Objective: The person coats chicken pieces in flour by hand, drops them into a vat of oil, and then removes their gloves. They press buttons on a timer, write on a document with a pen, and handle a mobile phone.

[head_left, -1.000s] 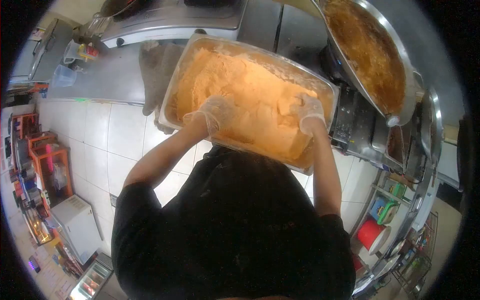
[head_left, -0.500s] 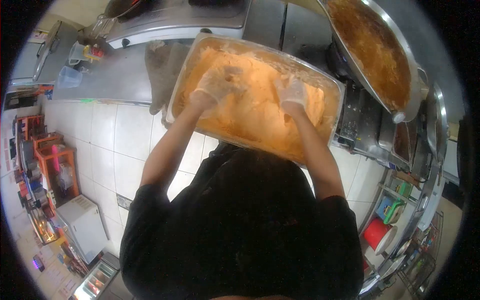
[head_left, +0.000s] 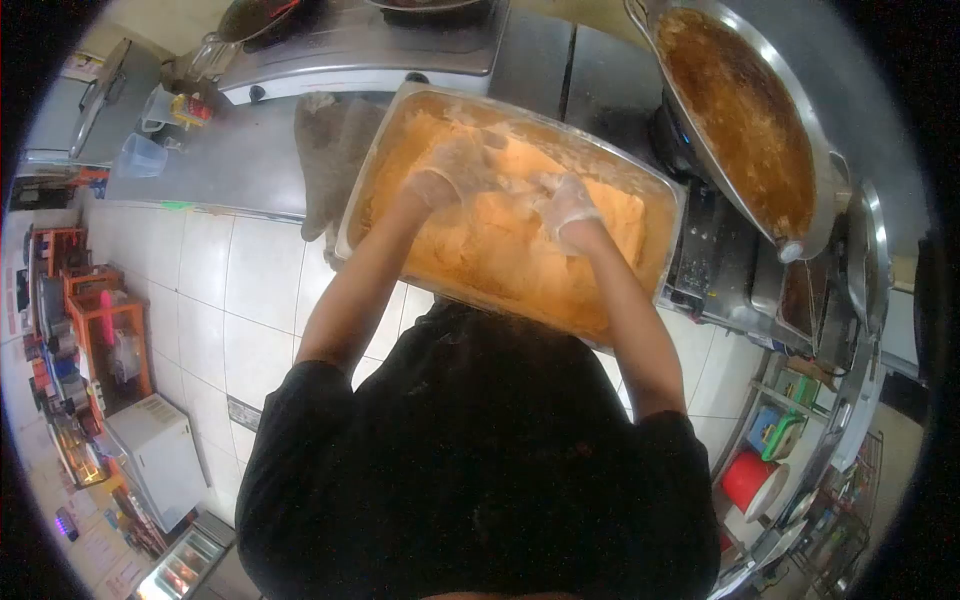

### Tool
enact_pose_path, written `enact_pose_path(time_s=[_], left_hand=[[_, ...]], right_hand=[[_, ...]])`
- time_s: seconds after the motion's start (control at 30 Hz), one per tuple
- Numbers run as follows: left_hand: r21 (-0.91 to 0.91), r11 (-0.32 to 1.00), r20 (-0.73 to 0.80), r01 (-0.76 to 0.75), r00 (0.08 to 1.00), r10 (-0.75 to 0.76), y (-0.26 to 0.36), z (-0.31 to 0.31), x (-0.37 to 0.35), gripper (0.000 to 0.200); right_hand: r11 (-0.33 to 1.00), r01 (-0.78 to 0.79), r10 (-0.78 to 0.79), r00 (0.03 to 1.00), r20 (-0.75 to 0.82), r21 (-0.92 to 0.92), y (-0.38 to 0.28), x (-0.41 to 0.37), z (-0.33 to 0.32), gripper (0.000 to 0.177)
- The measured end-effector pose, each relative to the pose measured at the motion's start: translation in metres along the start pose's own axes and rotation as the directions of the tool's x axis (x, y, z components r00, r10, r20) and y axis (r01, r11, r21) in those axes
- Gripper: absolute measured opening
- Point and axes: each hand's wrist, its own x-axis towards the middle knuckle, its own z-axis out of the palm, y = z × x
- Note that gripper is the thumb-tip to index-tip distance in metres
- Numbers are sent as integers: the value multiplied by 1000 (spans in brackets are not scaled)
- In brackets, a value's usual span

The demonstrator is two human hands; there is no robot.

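Observation:
A rectangular metal tub holds a heap of orange powder. My left hand, in a thin clear glove, is over the powder left of the tub's middle, its fingers smeared by motion. Just right of it, my right hand, gloved too, touches the powder with its fingers bent inward. A pale lump seems to lie between the two hands, too blurred to make out. The fingertips of both hands are partly hidden by powder and blur.
A large pan of brown bubbling oil sits on a burner at upper right. A grey cloth lies left of the tub. Behind stands a steel stove; a clear plastic cup is at far left.
Both hands have moved closer together over the middle of the tub, my left hand to the right and my right hand to the left. The view has shifted slightly.

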Motion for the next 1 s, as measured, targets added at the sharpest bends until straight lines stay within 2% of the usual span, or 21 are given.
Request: enact_pose_path(time_s=[0.07, 0.13, 0.17, 0.2, 0.23, 0.27, 0.33, 0.37, 0.43, 0.47, 0.53, 0.67, 0.7, 0.73, 0.77, 0.83, 0.87, 0.9, 0.93, 0.97, 1.0], left_hand=[[-7, 1000, 33, 14, 999, -14, -44, -7, 25, 35], [362, 932, 60, -15, 998, -8, -120, 5, 61, 30], [365, 931, 55, -15, 998, -5, -116, 7, 66, 30], [662, 746, 107, -67, 994, -5, -105, 14, 73, 30], [873, 470, 157, -127, 987, -25, -98, 20, 79, 31], [874, 468, 158, -130, 987, -21, -106, 30, 85, 31], [810, 584, 12, -53, 997, 74, -147, 57, 99, 27], [811, 583, 12, -52, 997, 73, -159, 59, 105, 27], [898, 417, 130, -140, 990, 52, -165, 58, 110, 30], [899, 415, 130, -141, 990, 53, -168, 60, 106, 30], [851, 513, -168, 113, 984, 61, -146, 54, 91, 35], [920, 390, -10, 44, 996, -89, -101, 43, 82, 37], [590, 736, -132, 333, 939, -319, -96, 42, 86, 37], [90, 820, -113, 565, 824, -556, -89, 41, 89, 36], [91, 823, -112, 560, 827, -551, -102, 45, 96, 36], [-96, 925, 114, 369, 927, -358, -163, 66, 113, 37], [-94, 925, 118, 368, 927, -357, -152, 65, 108, 37], [392, 914, 33, 109, 991, -132, -125, 62, 96, 36], [784, 608, 69, -126, 991, 116, -101, 60, 86, 35], [783, 610, 67, -124, 991, 115, -83, 60, 82, 35], [824, 565, 40, -46, 999, 24, -66, 60, 82, 34]], right_hand=[[996, 53, -56, 998, -35, -78, 1, -4, 1, 50], [990, -105, 114, 989, -97, 95, -2, -7, 2, 42], [991, -99, 108, 989, -98, 94, 16, 3, 6, 42], [990, 7, 14, 989, -148, 143, 51, 22, 15, 40], [976, 112, -74, 977, -202, 188, 69, 32, 19, 38], [975, 115, -75, 976, -206, 188, 66, 32, 18, 38], [982, -77, 120, 960, -252, 175, 55, 27, 18, 45], [981, -76, 120, 960, -252, 177, 58, 27, 21, 45], [992, 118, -120, 866, -486, -35, 57, 21, 29, 38], [992, 120, -121, 865, -487, -34, 58, 16, 28, 38], [981, -66, -5, 932, -362, -182, 16, -6, 8, 39], [969, -124, 73, 970, -231, -214, -13, -28, -14, 45], [953, -92, 20, 970, -243, -288, -16, -29, -17, 44], [931, -62, -34, 967, -254, -361, -17, -29, -20, 44], [930, -64, -35, 965, -260, -361, -14, -26, -21, 44], [911, -162, 64, 964, -258, -380, -6, -21, -19, 46], [911, -165, 67, 963, -260, -377, -11, -24, -21, 46], [915, -188, 111, 968, -225, -358, -20, -31, -24, 48], [916, -210, 152, 970, -189, -341, -25, -34, -27, 50], [915, -209, 151, 970, -188, -344, -22, -35, -27, 50], [935, -179, 132, 977, -169, -305, -16, -35, -27, 52]])
